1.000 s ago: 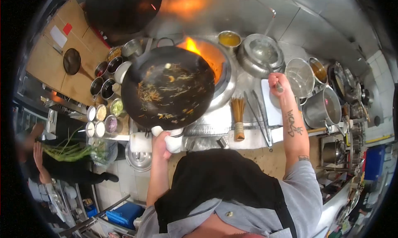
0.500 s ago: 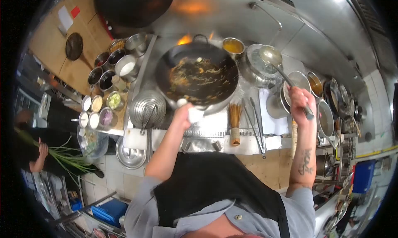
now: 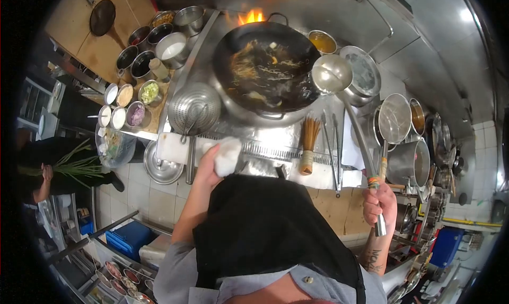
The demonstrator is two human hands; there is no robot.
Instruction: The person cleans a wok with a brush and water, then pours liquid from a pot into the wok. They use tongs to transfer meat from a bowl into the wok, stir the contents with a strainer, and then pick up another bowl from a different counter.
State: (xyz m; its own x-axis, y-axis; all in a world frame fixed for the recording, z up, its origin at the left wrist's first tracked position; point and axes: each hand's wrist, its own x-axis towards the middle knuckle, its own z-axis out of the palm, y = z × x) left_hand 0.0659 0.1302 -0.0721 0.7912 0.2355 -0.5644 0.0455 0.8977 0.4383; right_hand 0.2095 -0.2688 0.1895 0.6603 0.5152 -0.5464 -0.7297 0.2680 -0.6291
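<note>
The left hand is partly closed and grips a folded white cloth near the front edge of the steel stove top. It is apart from the large, round black wok, which sits over the burner with orange flames behind its far rim. Inside the wok lie thin, pale brown shreds of food. The right hand is closed around the long handle of a round-bowled metal ladle. The ladle bowl is at the right rim of the wok; I cannot tell whether they touch. A brown bamboo brush lies between the cloth and the ladle handle.
</note>
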